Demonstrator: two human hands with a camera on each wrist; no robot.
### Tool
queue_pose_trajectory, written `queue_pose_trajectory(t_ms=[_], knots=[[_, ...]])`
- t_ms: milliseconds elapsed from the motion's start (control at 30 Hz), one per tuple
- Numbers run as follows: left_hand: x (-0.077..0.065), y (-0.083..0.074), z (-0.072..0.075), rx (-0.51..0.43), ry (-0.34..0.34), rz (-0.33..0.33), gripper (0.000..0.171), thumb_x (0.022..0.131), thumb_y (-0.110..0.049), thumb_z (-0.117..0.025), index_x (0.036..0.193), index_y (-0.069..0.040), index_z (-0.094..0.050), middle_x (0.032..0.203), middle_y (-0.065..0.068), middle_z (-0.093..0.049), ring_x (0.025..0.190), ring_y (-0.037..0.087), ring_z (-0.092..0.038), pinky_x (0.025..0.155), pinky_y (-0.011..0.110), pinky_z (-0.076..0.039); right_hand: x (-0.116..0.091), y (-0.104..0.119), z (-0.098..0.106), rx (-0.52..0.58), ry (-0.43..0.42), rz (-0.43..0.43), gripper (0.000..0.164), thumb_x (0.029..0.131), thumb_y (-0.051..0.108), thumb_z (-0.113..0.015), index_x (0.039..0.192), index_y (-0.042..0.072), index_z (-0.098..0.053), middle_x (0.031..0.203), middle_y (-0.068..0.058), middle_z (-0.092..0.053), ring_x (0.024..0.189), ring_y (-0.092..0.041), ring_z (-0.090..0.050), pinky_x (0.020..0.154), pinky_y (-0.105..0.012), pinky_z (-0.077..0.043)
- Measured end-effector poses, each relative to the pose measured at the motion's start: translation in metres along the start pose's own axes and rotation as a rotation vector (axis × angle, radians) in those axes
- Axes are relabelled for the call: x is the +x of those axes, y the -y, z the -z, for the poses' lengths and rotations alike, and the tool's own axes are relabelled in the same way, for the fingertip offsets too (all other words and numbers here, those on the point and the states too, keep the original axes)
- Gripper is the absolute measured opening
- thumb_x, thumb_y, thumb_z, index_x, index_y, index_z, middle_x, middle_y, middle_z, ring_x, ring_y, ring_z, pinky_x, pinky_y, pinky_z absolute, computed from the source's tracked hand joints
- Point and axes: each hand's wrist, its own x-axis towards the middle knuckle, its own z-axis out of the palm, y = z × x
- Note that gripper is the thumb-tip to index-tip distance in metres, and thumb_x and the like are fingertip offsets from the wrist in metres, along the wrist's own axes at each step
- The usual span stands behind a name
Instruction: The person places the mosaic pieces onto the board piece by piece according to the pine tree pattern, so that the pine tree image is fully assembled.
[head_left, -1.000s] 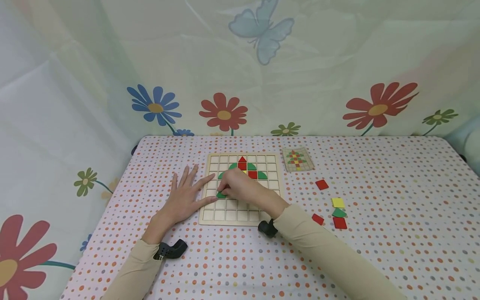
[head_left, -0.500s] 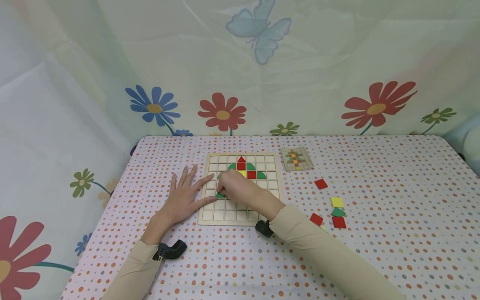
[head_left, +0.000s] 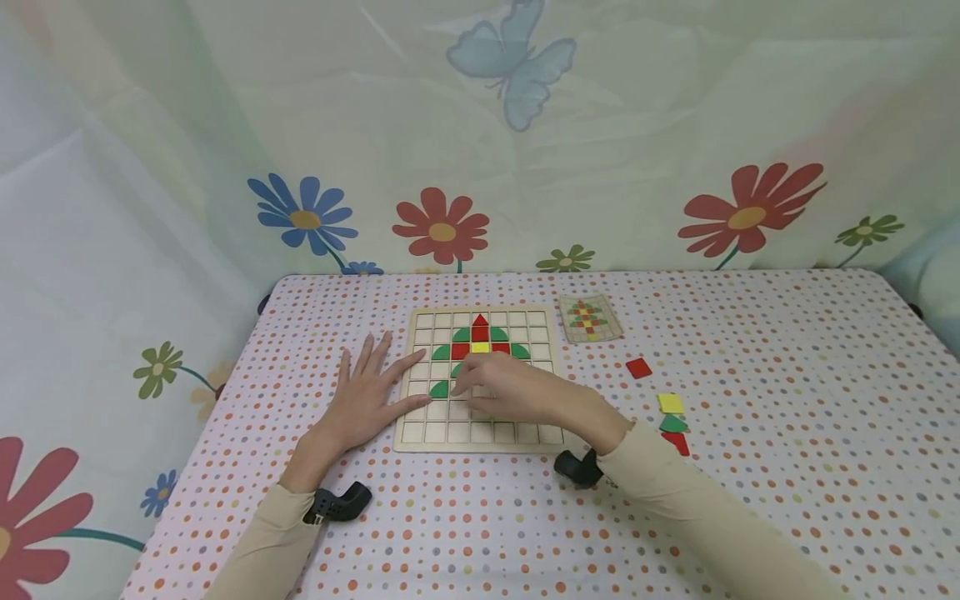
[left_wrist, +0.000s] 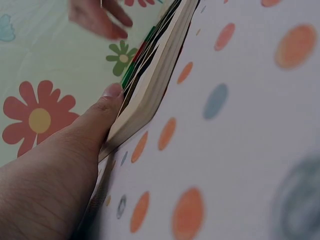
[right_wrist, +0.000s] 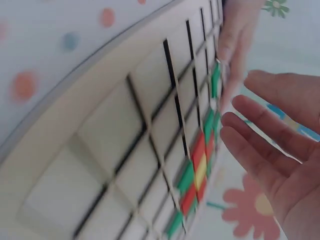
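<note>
A wooden grid board point(head_left: 402, 435) lies on the table with red, green and yellow tiles in its cells. One green quarter-round tile point(head_left: 439, 389) sits in a cell near the board's left edge. My left hand point(head_left: 363, 407) lies spread at that edge, thumb and index fingertips on the frame; the left wrist view has the thumb point(left_wrist: 102, 112) against the board's side. Over the middle of the board is my right hand point(head_left: 510, 388), just right of the green tile and covering several cells. In the right wrist view its fingers point(right_wrist: 260, 130) are loosely extended and hold nothing.
A pattern card point(head_left: 591, 318) with a tree-like coloured design lies beyond the board's right side. Loose tiles lie farther right: a red square point(head_left: 639, 367), a yellow square point(head_left: 671, 403), a green tile point(head_left: 673, 423) and a red tile point(head_left: 677, 442) partly behind the right sleeve.
My right hand has let go of the green tile, which now lies in its cell, and has moved right with its fingers loosened. The left hand has stayed at the board's edge.
</note>
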Motion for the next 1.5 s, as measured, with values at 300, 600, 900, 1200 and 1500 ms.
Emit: queue_pose_trajectory(t_ms=[300,600,900,1200,1500], knots=[[0.000,0.002,0.000,-0.010,-0.009,-0.008,0.077,0.094,-0.063,-0.065,0.160,-0.030,-0.045,0.174,0.019,-0.012,0.160,0.045,0.001,0.122,0.071,0.005,-0.074,-0.030,0.036,-0.008,-0.035,-0.107,0.013,0.093,0.004,-0.079,0.103,0.011,-0.081,0.103,0.004,-0.069,0.097,-0.018,-0.065,0.083,-0.039,-0.059],[0.001,0.001,0.000,-0.020,0.001,-0.016,0.076,0.095,-0.062,-0.064,0.161,-0.029,-0.045,0.174,0.020,-0.012,0.160,0.044,0.001,0.122,0.071,0.006,-0.130,-0.092,0.057,-0.053,-0.117,-0.317,0.023,0.084,0.001,-0.086,0.103,0.014,-0.081,0.111,-0.003,-0.071,0.105,-0.029,-0.065,0.089,-0.053,-0.057],[0.000,0.001,-0.001,-0.011,0.007,-0.008,0.077,0.095,-0.064,-0.063,0.161,-0.029,-0.044,0.174,0.019,-0.011,0.160,0.044,0.002,0.122,0.071,0.006,-0.137,-0.121,0.057,-0.037,-0.147,-0.385,0.027,0.082,-0.003,-0.086,0.107,0.005,-0.081,0.105,-0.005,-0.071,0.091,-0.023,-0.064,0.077,-0.040,-0.058],[0.000,0.002,0.001,-0.005,-0.001,-0.005,0.077,0.095,-0.064,-0.064,0.160,-0.029,-0.045,0.174,0.020,-0.012,0.160,0.045,0.000,0.122,0.072,0.004,-0.133,-0.128,0.060,-0.019,-0.145,-0.451,0.020,0.081,0.004,-0.090,0.098,0.003,-0.079,0.096,-0.005,-0.072,0.083,-0.018,-0.066,0.075,-0.037,-0.058],[0.000,0.001,0.001,-0.009,-0.001,-0.012,0.077,0.094,-0.063,-0.065,0.161,-0.029,-0.045,0.174,0.019,-0.011,0.160,0.044,0.001,0.122,0.071,0.005,-0.139,-0.128,0.056,-0.026,-0.231,-0.465,0.022,0.077,0.007,-0.093,0.091,0.006,-0.076,0.083,0.003,-0.067,0.078,-0.016,-0.058,0.070,-0.027,-0.052]])
